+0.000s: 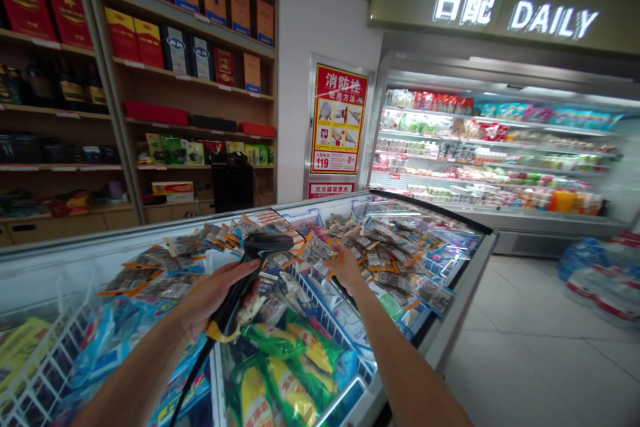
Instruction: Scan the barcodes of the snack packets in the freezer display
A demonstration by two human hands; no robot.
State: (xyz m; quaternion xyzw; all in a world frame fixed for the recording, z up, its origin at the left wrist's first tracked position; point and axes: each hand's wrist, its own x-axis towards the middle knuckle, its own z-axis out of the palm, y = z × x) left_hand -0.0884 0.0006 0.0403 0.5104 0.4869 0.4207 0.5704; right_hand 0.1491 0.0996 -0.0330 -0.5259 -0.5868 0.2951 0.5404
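Note:
My left hand [223,290] is wrapped round the handle of a black and yellow barcode scanner [237,290], its head pointing right over the freezer. A black cable hangs from the scanner's base. To the right, my right hand [346,270] pinches the edge of a small grey and orange food packet [316,248]; the fingertips are partly blurred. More such packets lie in a loose pile [385,247] just beyond the right hand, and a row of them [170,273] lies left of the scanner. Below the hands are green and yellow frozen bags [280,373] in a white wire basket.
The chest freezer's rim [463,293] runs along the right, with a curved dark-edged glass lid [430,210] at the far end. Shelves of boxes [185,57] stand behind on the left. A lit refrigerated display [495,147] is at the back right; wrapped water bottles [600,273] stand on the floor.

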